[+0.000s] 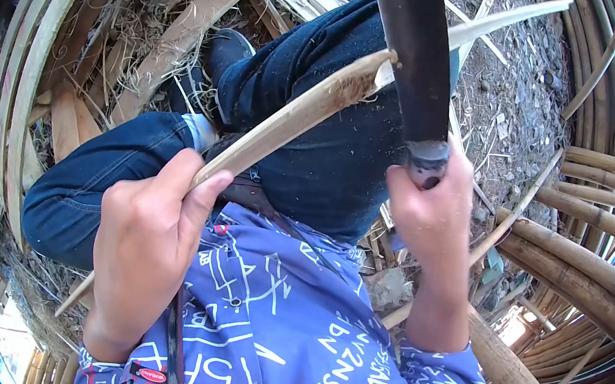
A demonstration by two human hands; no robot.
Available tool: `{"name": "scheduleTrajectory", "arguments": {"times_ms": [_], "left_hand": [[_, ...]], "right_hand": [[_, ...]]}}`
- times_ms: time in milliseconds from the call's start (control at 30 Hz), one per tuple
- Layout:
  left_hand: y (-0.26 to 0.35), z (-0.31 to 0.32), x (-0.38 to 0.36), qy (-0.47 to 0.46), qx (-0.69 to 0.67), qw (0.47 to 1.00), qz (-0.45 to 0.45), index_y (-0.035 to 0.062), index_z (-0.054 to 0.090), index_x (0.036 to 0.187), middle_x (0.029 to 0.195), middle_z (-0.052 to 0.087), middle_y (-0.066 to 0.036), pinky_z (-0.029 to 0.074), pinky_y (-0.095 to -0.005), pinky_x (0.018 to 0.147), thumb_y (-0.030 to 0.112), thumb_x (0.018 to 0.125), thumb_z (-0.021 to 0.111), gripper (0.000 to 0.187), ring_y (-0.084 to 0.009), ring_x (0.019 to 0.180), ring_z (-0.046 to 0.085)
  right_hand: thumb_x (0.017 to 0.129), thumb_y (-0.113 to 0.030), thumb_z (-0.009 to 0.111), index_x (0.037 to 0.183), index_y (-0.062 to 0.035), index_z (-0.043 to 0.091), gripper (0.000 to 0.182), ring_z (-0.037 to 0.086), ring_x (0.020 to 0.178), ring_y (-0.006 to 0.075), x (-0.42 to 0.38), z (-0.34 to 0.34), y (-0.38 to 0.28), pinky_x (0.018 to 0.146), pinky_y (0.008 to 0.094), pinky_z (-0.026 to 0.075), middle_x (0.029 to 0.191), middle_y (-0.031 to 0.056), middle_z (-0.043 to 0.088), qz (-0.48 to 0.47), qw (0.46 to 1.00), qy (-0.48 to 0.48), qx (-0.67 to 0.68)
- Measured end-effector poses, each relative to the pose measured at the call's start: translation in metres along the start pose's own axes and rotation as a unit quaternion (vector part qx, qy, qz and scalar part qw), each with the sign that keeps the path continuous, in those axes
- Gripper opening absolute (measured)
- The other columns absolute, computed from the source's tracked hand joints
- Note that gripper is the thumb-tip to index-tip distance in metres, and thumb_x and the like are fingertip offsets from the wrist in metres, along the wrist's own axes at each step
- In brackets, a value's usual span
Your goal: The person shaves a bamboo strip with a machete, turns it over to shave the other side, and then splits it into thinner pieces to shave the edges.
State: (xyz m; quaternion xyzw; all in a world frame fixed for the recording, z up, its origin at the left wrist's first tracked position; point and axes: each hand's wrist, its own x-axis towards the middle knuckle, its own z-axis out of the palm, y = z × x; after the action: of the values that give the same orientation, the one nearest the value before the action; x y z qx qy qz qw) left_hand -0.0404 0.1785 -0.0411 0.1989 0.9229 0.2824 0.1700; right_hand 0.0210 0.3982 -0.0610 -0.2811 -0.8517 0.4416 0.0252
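My left hand (148,225) is closed around a split bamboo strip (290,120), thumb pressed along its edge. The strip slants up to the right across my legs, and its thin lower end sticks out below my wrist. In my right hand (434,205) is the handle of a machete (418,59), with the dark, broad blade pointing up and out of the top of view. The blade crosses the strip by a rough, brownish patch. A pale length continues beyond the blade to the upper right; the blade hides where they join.
My jeans-covered legs (314,138) lie under the strip. Shavings and wooden boards (188,36) litter the ground at upper left, beside curved slats (15,83). Bamboo poles (578,259) are stacked at right, and a thick pole (516,375) lies near my right elbow.
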Motion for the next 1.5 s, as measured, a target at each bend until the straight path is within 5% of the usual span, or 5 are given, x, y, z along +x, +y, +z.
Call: {"name": "scheduleTrajectory", "arguments": {"times_ms": [367,500,867,933,1500], "left_hand": [[-0.001,0.001,-0.001,0.013,0.017,1.000,0.001,0.0005,0.050,0.072,0.052,0.046,-0.019,0.035,-0.0422,0.045,0.020,0.091,0.060,0.029,-0.0379,0.049,0.051],[-0.003,0.002,0.000,0.022,0.004,1.000,0.002,-0.0003,0.049,0.071,0.052,0.044,-0.019,0.034,-0.0414,0.045,0.020,0.091,0.059,0.030,-0.0375,0.047,0.048],[-0.005,0.002,0.001,0.032,-0.008,0.999,-0.009,-0.0010,0.050,0.071,0.052,0.043,-0.020,0.033,-0.0411,0.045,0.021,0.091,0.060,0.032,-0.0388,0.048,0.047],[-0.005,0.002,0.003,0.036,-0.002,0.999,0.009,-0.0008,0.050,0.071,0.052,0.043,-0.019,0.033,-0.0409,0.045,0.022,0.091,0.060,0.032,-0.0385,0.048,0.047],[-0.007,0.002,0.002,0.022,0.007,1.000,-0.004,0.0004,0.052,0.072,0.051,0.044,-0.019,0.034,-0.0411,0.045,0.022,0.089,0.062,0.030,-0.0374,0.047,0.048]], "right_hand": [[0.069,0.000,0.051,0.102,0.0054,0.058,0.034,0.052,0.058,0.0122,0.011,-0.027,0.004,0.056,0.0277,0.043,0.068,0.0084,0.057,0.061,0.996,-0.037,-0.054],[0.068,0.003,0.051,0.097,0.0046,0.058,0.030,0.049,0.057,0.0110,-0.007,-0.009,0.010,0.055,0.0273,0.041,0.065,0.0066,0.055,-0.048,0.996,-0.029,-0.072],[0.069,0.002,0.052,0.096,0.0035,0.059,0.029,0.051,0.055,0.0111,0.001,-0.027,0.015,0.053,0.0268,0.041,0.068,0.0061,0.057,0.101,0.993,-0.019,-0.057],[0.069,0.003,0.051,0.097,0.0037,0.058,0.029,0.050,0.056,0.0093,-0.016,-0.013,0.012,0.053,0.0258,0.041,0.068,0.0051,0.057,-0.009,0.996,-0.064,-0.059],[0.068,0.001,0.054,0.096,0.0029,0.059,0.028,0.050,0.059,0.0072,0.001,-0.031,0.007,0.055,0.0248,0.040,0.067,0.0027,0.056,0.087,0.993,-0.055,-0.050]]}}
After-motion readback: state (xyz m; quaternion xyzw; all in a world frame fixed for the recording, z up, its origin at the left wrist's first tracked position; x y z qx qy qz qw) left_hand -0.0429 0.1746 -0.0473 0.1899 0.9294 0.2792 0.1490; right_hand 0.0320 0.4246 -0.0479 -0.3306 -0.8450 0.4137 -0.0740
